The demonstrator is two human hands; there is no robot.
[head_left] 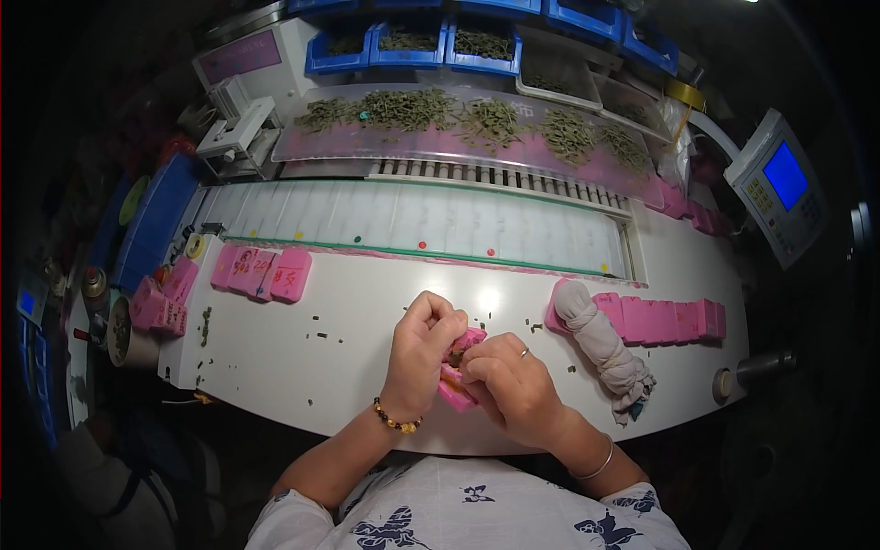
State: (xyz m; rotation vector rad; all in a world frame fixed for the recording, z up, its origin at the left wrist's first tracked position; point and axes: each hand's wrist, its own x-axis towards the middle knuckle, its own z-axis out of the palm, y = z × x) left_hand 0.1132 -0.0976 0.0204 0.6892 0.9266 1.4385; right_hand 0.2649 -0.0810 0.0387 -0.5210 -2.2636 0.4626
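A small pink rubber mold (456,395) is bent and parted between my two hands, above the near middle of the white table. My left hand (423,346) pinches its upper left side, thumb and fingers closed. From the right, my right hand (513,385) grips the other side with curled fingers. The mold's inner faces look yellowish, though my fingers cover most of them. Small dark green pieces (322,335) lie scattered on the table to the left of my hands.
Pink blocks (291,277) stand left, and a row of pink blocks (660,321) sits right beside a rolled grey cloth (600,339). Behind lies a long white-topped strip (412,216), then a clear tray (298,147) of green pieces. A blue-screened device (779,188) stands right.
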